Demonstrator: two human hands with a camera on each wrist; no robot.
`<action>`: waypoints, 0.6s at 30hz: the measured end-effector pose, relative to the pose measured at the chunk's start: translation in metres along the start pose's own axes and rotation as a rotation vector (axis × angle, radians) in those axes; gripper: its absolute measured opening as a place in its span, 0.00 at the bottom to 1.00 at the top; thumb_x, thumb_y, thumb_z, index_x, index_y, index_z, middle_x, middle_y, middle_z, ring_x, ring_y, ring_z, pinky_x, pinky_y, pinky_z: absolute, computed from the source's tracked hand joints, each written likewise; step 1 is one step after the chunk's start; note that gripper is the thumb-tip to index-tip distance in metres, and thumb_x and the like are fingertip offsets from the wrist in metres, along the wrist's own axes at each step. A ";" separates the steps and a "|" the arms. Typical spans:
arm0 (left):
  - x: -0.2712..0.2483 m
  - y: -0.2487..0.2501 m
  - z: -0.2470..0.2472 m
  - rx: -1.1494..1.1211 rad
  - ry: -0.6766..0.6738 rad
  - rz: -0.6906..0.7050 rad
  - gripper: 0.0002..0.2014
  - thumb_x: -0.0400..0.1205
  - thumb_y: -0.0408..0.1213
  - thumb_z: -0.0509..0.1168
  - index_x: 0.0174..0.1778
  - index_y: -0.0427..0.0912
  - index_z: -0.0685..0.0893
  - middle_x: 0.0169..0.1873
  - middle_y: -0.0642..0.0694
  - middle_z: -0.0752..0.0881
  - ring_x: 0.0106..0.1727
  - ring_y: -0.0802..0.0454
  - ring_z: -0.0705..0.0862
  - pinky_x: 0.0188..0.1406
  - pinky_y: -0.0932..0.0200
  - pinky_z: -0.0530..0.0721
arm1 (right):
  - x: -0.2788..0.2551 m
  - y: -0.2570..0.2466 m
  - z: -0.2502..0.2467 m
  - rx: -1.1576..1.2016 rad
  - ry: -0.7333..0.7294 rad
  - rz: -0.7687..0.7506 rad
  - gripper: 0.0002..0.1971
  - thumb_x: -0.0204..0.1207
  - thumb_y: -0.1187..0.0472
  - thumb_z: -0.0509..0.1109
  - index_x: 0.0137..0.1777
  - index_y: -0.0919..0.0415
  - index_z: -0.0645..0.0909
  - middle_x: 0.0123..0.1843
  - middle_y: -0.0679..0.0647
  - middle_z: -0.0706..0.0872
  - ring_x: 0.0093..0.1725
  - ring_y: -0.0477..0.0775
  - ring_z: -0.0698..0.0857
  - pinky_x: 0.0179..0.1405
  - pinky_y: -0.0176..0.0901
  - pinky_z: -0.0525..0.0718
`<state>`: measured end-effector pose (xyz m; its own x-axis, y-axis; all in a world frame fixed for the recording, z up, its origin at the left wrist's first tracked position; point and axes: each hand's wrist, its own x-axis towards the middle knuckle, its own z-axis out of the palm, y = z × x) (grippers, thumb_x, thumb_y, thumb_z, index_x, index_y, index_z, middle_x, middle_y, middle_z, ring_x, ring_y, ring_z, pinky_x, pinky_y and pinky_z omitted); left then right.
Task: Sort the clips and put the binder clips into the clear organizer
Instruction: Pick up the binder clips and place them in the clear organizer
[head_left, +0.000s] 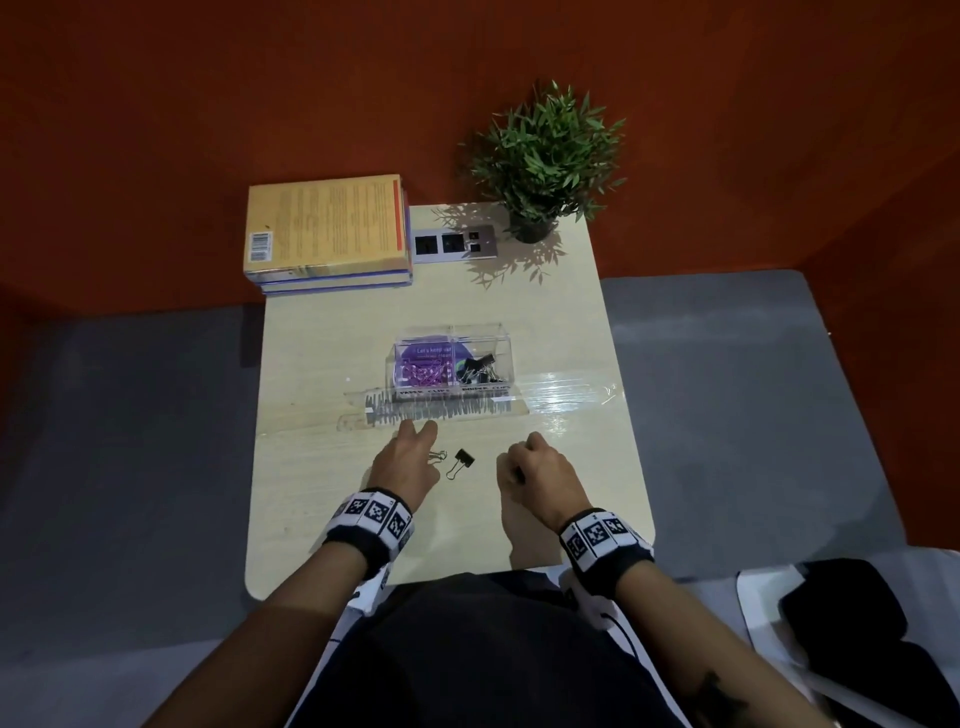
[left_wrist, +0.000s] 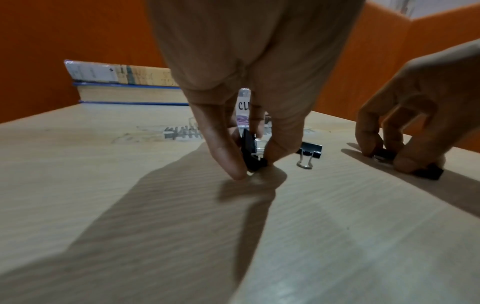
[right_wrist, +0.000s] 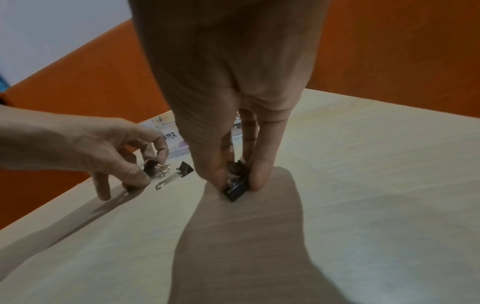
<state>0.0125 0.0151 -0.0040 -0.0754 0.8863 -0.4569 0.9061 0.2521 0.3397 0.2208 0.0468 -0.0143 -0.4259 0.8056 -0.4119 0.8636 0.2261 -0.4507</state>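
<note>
- Black steel binder clips are the business here: each hand pinches one at the table top, so two can go to the box in a single trip.
- The left hand has thumb and forefinger curled round a black clip stood on edge against the wood; tipping it up likely gives the fingertips something to bite on.
- The right hand closes thumb and fingers on another black clip, pressed low against the table. There may be more than one clip bunched under those fingers, but that view is too blurred to say.
- A third binder clip lies loose between the two hands, wire handles towards the person, touched by neither.
- Just beside the left hand a small wire paper clip lies on the wood; it belongs with the other sort, which would explain its being left alone.
- The clear organizer stands further back on the table, well apart from the hands, with its open top upward. Its left compartment holds purple paper clips, its right compartment a few black binder clips already, so the sorting looks close to done.
- A flat clear sheet lies in front of the box, between it and the hands; any carry must pass over it.
</note>
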 end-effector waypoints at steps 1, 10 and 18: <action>0.001 0.002 0.000 -0.010 0.002 -0.016 0.16 0.73 0.26 0.69 0.55 0.37 0.76 0.51 0.37 0.77 0.35 0.42 0.75 0.29 0.53 0.73 | 0.001 -0.002 -0.001 -0.006 0.005 0.016 0.09 0.65 0.71 0.75 0.38 0.62 0.77 0.44 0.59 0.77 0.34 0.63 0.79 0.30 0.49 0.79; 0.005 0.015 -0.003 0.010 0.049 -0.102 0.08 0.72 0.25 0.67 0.46 0.33 0.81 0.48 0.36 0.80 0.39 0.36 0.82 0.30 0.54 0.73 | 0.008 -0.005 -0.013 -0.027 0.163 0.171 0.04 0.72 0.69 0.70 0.36 0.65 0.78 0.38 0.59 0.79 0.33 0.65 0.80 0.31 0.46 0.69; 0.002 0.002 -0.010 -0.292 0.127 -0.244 0.07 0.68 0.36 0.75 0.33 0.42 0.82 0.37 0.44 0.83 0.35 0.44 0.82 0.35 0.52 0.85 | 0.012 0.013 -0.054 0.689 0.256 0.373 0.06 0.63 0.73 0.77 0.34 0.67 0.82 0.31 0.55 0.87 0.27 0.52 0.89 0.30 0.53 0.93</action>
<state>0.0103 0.0214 0.0043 -0.3409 0.8234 -0.4537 0.7002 0.5444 0.4619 0.2412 0.0890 0.0174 0.0030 0.8799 -0.4751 0.5418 -0.4008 -0.7388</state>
